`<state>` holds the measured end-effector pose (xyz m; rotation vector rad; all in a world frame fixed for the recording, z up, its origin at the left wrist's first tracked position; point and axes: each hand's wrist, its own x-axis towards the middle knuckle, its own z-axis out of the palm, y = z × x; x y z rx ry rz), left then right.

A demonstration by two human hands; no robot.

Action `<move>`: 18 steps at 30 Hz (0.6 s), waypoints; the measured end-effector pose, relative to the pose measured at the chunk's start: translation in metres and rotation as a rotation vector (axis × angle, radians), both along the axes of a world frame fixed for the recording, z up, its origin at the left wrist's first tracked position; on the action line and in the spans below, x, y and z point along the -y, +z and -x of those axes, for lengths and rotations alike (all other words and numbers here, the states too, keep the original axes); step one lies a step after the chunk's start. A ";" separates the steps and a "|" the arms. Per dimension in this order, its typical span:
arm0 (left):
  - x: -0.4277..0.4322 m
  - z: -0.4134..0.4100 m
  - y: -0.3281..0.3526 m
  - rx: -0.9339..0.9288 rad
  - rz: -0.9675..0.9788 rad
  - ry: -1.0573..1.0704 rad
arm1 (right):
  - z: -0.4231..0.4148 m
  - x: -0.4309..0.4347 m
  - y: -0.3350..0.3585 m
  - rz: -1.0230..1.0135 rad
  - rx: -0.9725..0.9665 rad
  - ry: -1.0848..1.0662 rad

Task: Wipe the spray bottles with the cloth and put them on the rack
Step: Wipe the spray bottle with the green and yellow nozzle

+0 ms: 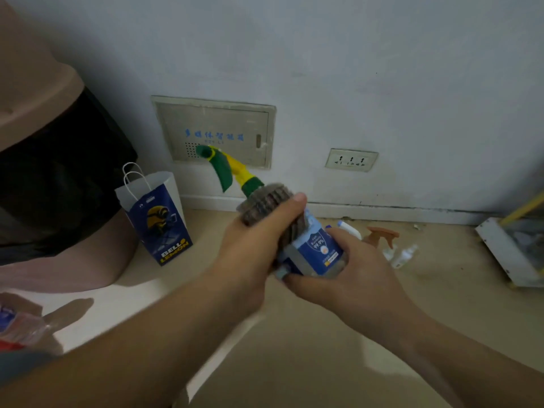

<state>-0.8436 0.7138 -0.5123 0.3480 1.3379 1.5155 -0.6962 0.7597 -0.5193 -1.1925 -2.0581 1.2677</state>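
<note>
My right hand (353,278) gripping one blue-labelled plastic spray bottle (319,245), my left hand (250,248) clamping one grey ribbed cloth (265,207) on it, three small spray bottles (348,228) (382,235) (406,256) on beige floor (294,363)

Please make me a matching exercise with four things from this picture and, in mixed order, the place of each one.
Things: 1 paper bag; 2 cloth; 3 orange-trigger bottle; 4 blue-label spray bottle.
Places: A round a bottle, under the left hand; B gripped by the right hand; C on the floor, right of both hands; D on the floor, left of both hands.
Pairs: 1-D; 2-A; 3-C; 4-B.
</note>
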 end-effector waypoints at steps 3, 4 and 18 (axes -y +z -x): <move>-0.009 0.018 0.013 0.077 -0.017 0.012 | 0.003 -0.003 0.002 -0.072 0.028 -0.008; -0.007 0.015 0.015 0.138 -0.024 0.046 | 0.003 -0.004 0.001 -0.101 0.052 0.000; -0.003 0.010 0.007 -0.023 0.006 -0.075 | 0.004 -0.013 0.000 0.391 -0.142 0.084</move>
